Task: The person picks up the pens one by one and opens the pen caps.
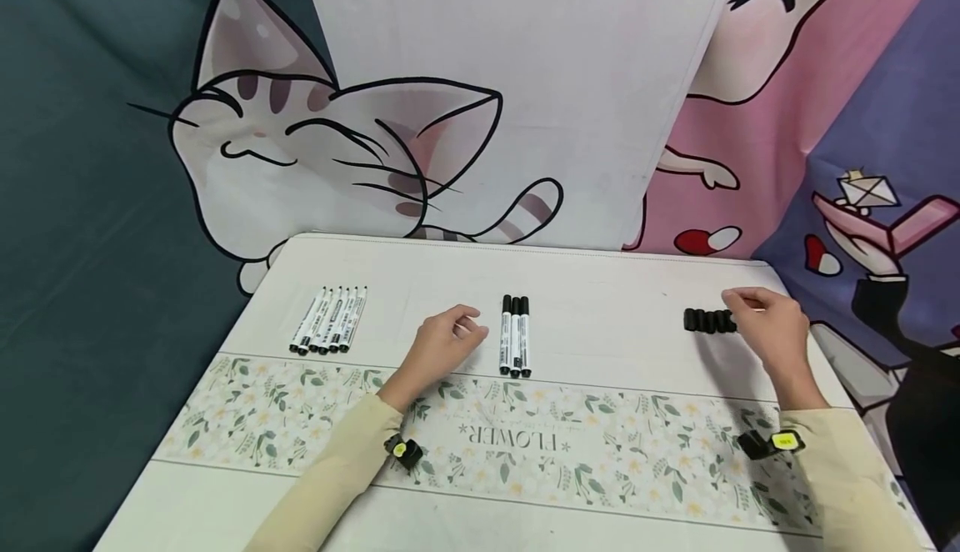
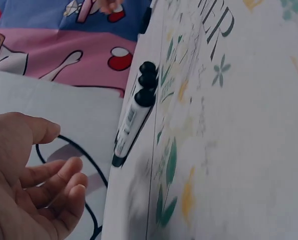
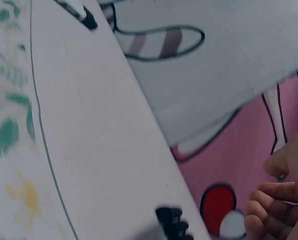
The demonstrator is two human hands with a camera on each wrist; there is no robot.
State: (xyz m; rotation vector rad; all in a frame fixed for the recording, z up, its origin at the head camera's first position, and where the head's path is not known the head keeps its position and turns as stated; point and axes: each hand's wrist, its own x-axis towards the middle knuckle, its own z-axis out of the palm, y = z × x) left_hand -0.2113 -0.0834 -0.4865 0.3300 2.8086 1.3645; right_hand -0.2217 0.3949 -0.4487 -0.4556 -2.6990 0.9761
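Three capped markers (image 1: 515,335) lie side by side near the frame's middle. Just left of them, the left hand (image 1: 446,342) is loosely bent, thumb apart from fingers. At centre right, the right hand (image 1: 772,331) hangs relaxed by a row of black caps (image 1: 708,321). Six uncapped markers (image 1: 330,321) lie centre left. White tabletop (image 1: 600,327) leaves room between trio and caps — floral band (image 1: 637,435) below, far edge (image 1: 570,250) above.

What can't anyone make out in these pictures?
Head view: print on the uncapped markers, too small to read.
Head view: whatever lies behind the right hand at the end of the row of black caps.
Right wrist view: the rest of that row, cut off by the bottom edge.
Left wrist view: part of the left hand, cut off by the left edge.
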